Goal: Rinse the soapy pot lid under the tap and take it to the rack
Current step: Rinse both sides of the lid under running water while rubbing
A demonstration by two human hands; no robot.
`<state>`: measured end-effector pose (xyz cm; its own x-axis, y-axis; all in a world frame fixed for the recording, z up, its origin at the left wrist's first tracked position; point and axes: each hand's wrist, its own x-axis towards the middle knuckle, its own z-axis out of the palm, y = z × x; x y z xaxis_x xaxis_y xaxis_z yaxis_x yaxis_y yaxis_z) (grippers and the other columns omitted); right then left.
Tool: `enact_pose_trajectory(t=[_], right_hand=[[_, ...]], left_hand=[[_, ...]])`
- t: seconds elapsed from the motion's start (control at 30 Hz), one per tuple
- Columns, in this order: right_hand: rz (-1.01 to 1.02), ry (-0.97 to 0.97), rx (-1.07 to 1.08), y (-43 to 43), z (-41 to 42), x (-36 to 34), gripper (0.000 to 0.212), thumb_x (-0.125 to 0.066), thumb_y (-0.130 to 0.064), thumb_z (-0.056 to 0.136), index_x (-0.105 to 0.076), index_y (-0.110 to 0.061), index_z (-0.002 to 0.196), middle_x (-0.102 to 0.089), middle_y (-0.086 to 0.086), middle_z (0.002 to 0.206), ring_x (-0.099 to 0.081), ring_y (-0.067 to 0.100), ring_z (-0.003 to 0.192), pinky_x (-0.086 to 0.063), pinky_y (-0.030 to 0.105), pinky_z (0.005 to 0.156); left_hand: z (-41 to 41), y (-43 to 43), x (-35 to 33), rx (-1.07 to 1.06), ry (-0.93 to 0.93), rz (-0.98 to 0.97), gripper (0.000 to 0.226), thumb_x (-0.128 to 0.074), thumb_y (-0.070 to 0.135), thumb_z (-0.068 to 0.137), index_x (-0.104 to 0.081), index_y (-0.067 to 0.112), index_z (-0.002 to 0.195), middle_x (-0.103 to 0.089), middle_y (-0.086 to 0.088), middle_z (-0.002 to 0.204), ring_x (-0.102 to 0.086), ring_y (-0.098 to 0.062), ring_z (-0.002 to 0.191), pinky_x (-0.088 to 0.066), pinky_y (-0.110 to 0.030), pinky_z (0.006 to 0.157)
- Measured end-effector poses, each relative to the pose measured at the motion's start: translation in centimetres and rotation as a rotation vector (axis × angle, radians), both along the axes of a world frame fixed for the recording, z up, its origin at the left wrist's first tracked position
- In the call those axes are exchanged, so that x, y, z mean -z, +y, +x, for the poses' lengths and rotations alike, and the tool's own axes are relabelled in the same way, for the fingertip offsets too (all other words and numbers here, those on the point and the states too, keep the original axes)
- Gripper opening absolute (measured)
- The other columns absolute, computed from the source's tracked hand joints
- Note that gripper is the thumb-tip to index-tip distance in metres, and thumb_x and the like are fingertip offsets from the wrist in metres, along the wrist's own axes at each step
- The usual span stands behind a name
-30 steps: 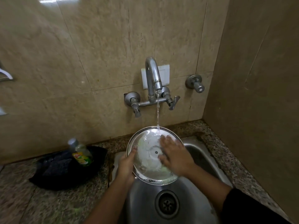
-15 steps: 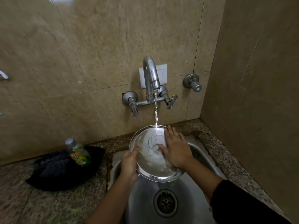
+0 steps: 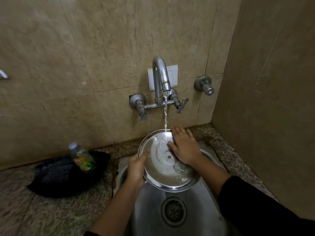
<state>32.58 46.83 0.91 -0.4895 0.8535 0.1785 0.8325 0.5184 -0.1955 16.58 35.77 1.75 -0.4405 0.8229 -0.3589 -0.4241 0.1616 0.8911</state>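
A round steel pot lid [image 3: 159,174] is tilted over the sink [image 3: 196,217], its inner face toward me. Water runs from the wall tap [image 3: 161,77] onto the lid's upper part and spreads down it. My left hand [image 3: 136,169] grips the lid's left rim, thumb on the inner face. My right hand [image 3: 185,147] lies flat on the lid's upper right, fingers straight and reaching past the top rim beside the stream. No rack is in view.
A dish-soap bottle [image 3: 82,159] stands in a black tray [image 3: 56,181] on the granite counter [image 3: 34,215] to the left. A second valve [image 3: 204,86] juts from the wall at right. A side wall [image 3: 272,99] closes the right. The drain [image 3: 173,212] lies below the lid.
My right hand has slid up the lid from its middle to the top rim. The soapy film on the lid has given way to clear running water.
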Motion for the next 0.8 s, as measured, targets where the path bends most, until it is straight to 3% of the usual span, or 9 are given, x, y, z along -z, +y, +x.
enact_pose_trajectory(t=[0.1,0.23,0.3,0.37,0.43,0.5,0.6,0.67,0.8], right_hand=[[-0.03,0.073,-0.169,0.8,-3.6,-2.4,0.045,-0.038,-0.046,0.099,-0.051,-0.016,0.129,-0.054,0.013,0.129,-0.046,0.032,0.121,-0.032,0.04,0.101],[-0.05,0.034,-0.587,0.3,-5.5,-4.6,0.031,-0.046,-0.036,0.099,-0.065,-0.014,0.109,-0.066,0.008,0.106,-0.058,0.025,0.102,-0.039,0.034,0.083],[-0.233,0.124,-0.466,1.4,-4.0,-4.4,0.03,-0.045,-0.039,0.099,-0.065,-0.018,0.108,-0.067,0.006,0.104,-0.061,0.023,0.098,-0.045,0.036,0.085],[-0.434,0.281,-0.188,2.9,-1.7,-4.0,0.034,-0.046,-0.05,0.096,-0.065,-0.022,0.096,-0.071,0.008,0.094,-0.066,0.027,0.088,-0.05,0.042,0.082],[-0.476,0.335,-0.066,3.7,-0.8,-3.9,0.042,-0.046,-0.055,0.093,-0.067,-0.019,0.094,-0.072,0.012,0.089,-0.068,0.032,0.083,-0.052,0.044,0.078],[-0.42,0.336,-0.122,3.1,-2.0,-4.4,0.039,-0.048,-0.051,0.094,-0.067,-0.017,0.098,-0.072,0.01,0.091,-0.068,0.029,0.083,-0.053,0.044,0.078],[-0.235,0.209,-0.429,0.9,-4.5,-5.4,0.028,-0.055,-0.045,0.093,-0.068,-0.021,0.102,-0.069,0.0,0.098,-0.062,0.015,0.09,-0.048,0.034,0.078],[-0.176,0.177,-0.52,0.7,-4.6,-5.4,0.025,-0.057,-0.045,0.091,-0.068,-0.025,0.1,-0.068,-0.006,0.098,-0.061,0.01,0.091,-0.045,0.031,0.078],[-0.455,0.626,-0.071,2.6,-1.3,-3.3,0.046,-0.063,-0.054,0.084,-0.065,-0.009,0.076,-0.059,-0.002,0.063,-0.055,0.01,0.058,-0.047,0.038,0.064]], left_hand=[[0.1,-0.1,-0.7,0.092,0.058,0.047,0.012,-0.064,0.009,0.087,-0.071,0.003,0.095,-0.075,-0.011,0.077,-0.071,-0.023,0.067,-0.056,-0.027,0.057],[0.0,-0.3,-1.4,0.177,0.157,0.105,0.012,-0.063,0.005,0.087,-0.073,0.009,0.082,-0.074,-0.005,0.071,-0.068,-0.018,0.065,-0.054,-0.022,0.057],[-0.2,-0.6,-1.5,0.162,0.162,0.104,0.01,-0.063,0.005,0.086,-0.072,0.008,0.085,-0.075,-0.004,0.07,-0.07,-0.015,0.062,-0.055,-0.021,0.055],[-0.6,-0.8,-1.4,0.129,0.132,0.098,0.009,-0.063,0.006,0.087,-0.072,0.006,0.089,-0.075,-0.004,0.069,-0.07,-0.013,0.059,-0.054,-0.021,0.052],[-1.0,-0.9,-1.3,0.111,0.116,0.102,0.008,-0.063,0.007,0.087,-0.071,0.006,0.088,-0.075,-0.005,0.07,-0.071,-0.016,0.06,-0.054,-0.023,0.051],[-1.1,-0.5,-1.5,0.126,0.137,0.113,0.008,-0.064,0.007,0.086,-0.071,0.007,0.087,-0.075,-0.006,0.071,-0.07,-0.019,0.063,-0.054,-0.023,0.053],[-0.3,-0.2,-2.1,0.194,0.19,0.141,0.009,-0.062,0.004,0.087,-0.071,0.005,0.087,-0.073,0.0,0.063,-0.068,-0.011,0.056,-0.05,-0.017,0.049],[0.0,-0.3,-2.2,0.214,0.221,0.157,0.01,-0.061,0.004,0.087,-0.071,0.007,0.087,-0.073,0.001,0.063,-0.067,-0.009,0.056,-0.049,-0.015,0.049],[-1.0,-1.0,-1.2,0.129,0.147,0.166,0.009,-0.064,0.01,0.087,-0.072,0.008,0.089,-0.077,-0.006,0.078,-0.072,-0.017,0.069,-0.055,-0.025,0.058]])
